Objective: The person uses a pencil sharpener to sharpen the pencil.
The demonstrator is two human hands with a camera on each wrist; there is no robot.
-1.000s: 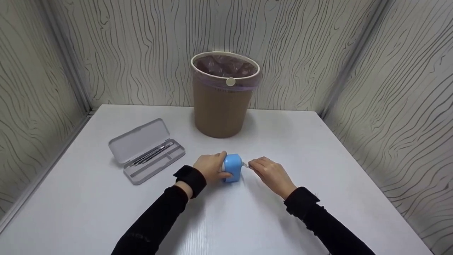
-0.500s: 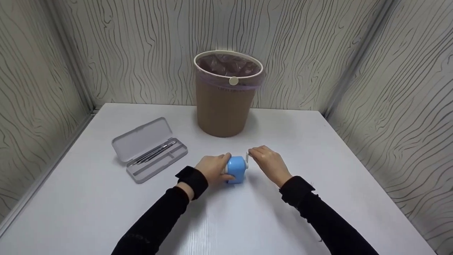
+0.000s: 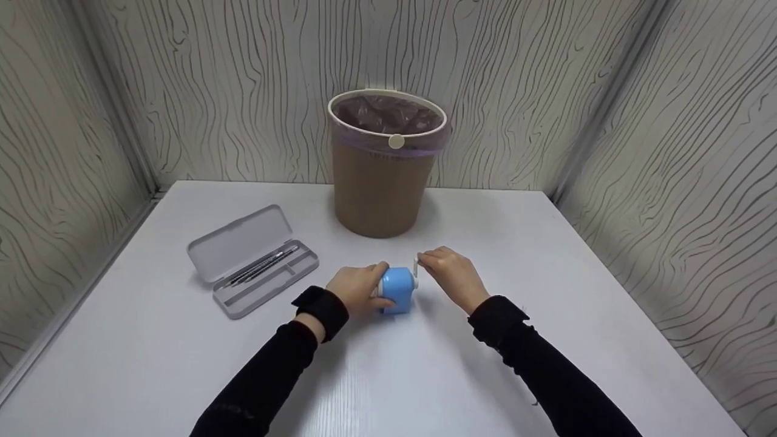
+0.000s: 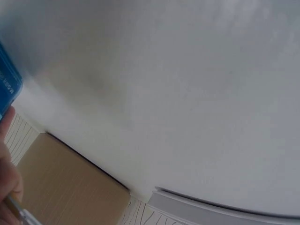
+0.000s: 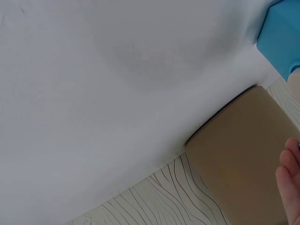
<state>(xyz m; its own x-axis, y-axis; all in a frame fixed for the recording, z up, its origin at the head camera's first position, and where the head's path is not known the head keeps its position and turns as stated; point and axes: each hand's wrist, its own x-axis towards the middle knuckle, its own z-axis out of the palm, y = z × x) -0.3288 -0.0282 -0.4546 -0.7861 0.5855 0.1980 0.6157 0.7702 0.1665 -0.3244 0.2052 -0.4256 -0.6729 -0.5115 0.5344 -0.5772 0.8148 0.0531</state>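
White bench point(image 3: 546, 291), walled on three sides by wavy-grained panels: at its middle stands a blue sharpener point(image 3: 397, 290). From my remote seat I see the left hand point(image 3: 355, 290) curled round the sharpener's left end, thumb in front, gripping the body. The right hand point(image 3: 452, 276) pinches the small white crank point(image 3: 416, 267) at the sharpener's right end, fingers curled on it. A pencil end shows by the left fingers in the left wrist view point(image 4: 18, 213); whether it sits inside the sharpener I cannot tell.

Behind the hands stands a brown bin point(image 3: 385, 176) with a pink liner, near the back wall. To the left lies an open grey case point(image 3: 252, 261), lid flat, with dark pencils point(image 3: 261, 264) in its tray.

Risks, as I judge them: the sharpener seems to rest free on a smooth bench, so hard cranking could make it skid or tip toward the right hand if the left grip loosens. The crank is small, and the pinch could slip off it mid-turn. Too much push on a pencil could snap its lead inside. Shavings could spill on the bench, since the bin stands apart from the sharpener.
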